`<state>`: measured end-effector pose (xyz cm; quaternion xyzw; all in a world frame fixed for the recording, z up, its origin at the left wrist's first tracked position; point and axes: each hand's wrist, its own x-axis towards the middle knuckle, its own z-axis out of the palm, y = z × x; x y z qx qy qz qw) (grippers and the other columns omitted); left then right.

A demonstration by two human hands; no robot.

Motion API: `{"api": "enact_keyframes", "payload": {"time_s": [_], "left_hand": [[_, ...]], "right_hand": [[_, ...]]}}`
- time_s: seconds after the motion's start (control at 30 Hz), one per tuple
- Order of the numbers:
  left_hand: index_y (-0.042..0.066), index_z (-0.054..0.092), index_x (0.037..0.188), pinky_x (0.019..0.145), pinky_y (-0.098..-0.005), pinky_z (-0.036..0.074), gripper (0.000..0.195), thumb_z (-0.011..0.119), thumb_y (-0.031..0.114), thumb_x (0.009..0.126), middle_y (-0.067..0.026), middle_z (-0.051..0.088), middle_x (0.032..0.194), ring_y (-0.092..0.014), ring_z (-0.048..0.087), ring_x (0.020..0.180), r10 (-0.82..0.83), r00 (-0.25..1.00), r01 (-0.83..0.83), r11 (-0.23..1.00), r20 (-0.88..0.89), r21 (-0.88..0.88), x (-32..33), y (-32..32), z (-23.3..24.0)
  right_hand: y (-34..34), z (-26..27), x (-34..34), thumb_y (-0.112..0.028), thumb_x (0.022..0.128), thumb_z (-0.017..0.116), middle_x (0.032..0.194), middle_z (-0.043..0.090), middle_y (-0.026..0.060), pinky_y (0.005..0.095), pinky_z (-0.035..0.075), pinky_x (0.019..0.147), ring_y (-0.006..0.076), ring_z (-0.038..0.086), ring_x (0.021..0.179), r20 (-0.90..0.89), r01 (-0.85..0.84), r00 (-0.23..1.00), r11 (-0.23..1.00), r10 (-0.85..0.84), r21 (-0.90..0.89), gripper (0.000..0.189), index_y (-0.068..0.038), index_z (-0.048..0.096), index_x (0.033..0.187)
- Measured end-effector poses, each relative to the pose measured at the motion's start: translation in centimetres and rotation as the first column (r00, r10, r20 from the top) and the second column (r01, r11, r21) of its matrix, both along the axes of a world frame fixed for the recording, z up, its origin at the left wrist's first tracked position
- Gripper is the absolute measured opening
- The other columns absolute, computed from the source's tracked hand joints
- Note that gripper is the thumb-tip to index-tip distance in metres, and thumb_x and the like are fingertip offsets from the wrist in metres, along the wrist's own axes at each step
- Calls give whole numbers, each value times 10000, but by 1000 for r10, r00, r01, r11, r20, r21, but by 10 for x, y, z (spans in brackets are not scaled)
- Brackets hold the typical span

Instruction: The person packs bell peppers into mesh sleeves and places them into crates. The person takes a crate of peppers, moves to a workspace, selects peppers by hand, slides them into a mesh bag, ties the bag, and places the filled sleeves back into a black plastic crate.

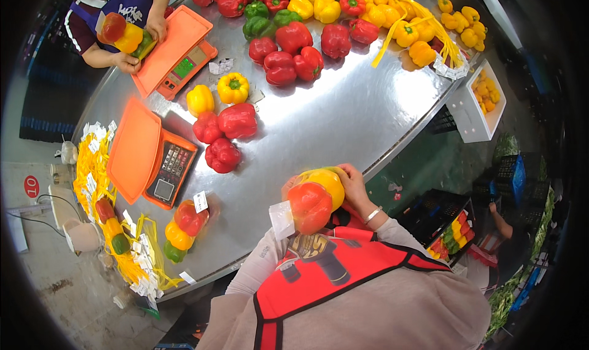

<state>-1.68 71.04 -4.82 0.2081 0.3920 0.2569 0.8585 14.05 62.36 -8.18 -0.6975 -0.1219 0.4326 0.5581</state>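
Close to my apron, a yellow mesh net of bell peppers point(309, 206) is held between my hands, with a red pepper and a yellow one showing. A white tag point(281, 220) hangs off its near end. My right hand point(353, 184) grips the net at its far right end. Most of my left hand point(289, 187) is hidden behind the peppers; its fingers press the left side. Loose red peppers point(238, 121) and yellow peppers point(233, 88) lie ahead on the steel table point(294, 133). To the left is a tagged net of red, yellow and green peppers point(179, 237).
Two orange scales point(171, 168) point(177, 55) stand on the left. Another person's hands point(126, 62) hold netted peppers by the far scale. Yellow nets with tags point(94, 166) line the left edge. A pepper pile point(294, 37) covers the back; a white crate point(478, 104) stands right.
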Motion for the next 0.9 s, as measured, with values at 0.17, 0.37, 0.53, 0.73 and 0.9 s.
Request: {"api": "enact_keyframes", "payload": {"time_s": [0.17,0.37,0.53,0.73,0.9], "left_hand": [[22,560,1074,687,-330,572,213,631,93,886,-103,656,930,-193,659,760,-32,999,32,999,-9,-14,4,4,8],[28,564,1100,726,-282,531,249,642,151,899,-80,660,940,-153,640,803,-57,990,85,972,-132,218,0,-6,-36],[12,581,1112,736,-281,530,296,675,169,879,-81,654,956,-154,643,817,-70,984,115,953,-166,279,6,-10,-41],[-7,602,1127,748,-280,528,354,715,191,856,-83,647,975,-154,646,833,-115,957,205,916,-266,344,5,4,-45],[-21,603,1131,701,-252,532,366,745,110,820,-68,621,1029,-134,654,870,-120,920,331,747,-374,576,6,39,25]], "right_hand": [[-3,-11,5,-166,951,546,757,645,125,327,484,643,194,606,685,343,-127,923,979,175,-156,180,-11,636,944],[2,5,2,-165,954,560,690,593,98,306,469,615,137,565,646,573,-165,790,975,219,-146,162,-17,627,955],[-1,-13,15,-163,965,546,731,621,60,291,477,614,122,583,670,404,-232,879,968,252,-99,169,-19,631,940],[13,-13,15,-176,969,543,848,661,33,258,496,644,109,598,725,-145,-121,980,988,134,95,198,-3,641,969],[37,55,9,-243,986,535,927,657,25,240,514,678,101,620,774,-360,-111,903,938,233,329,250,-11,622,1025]]}}
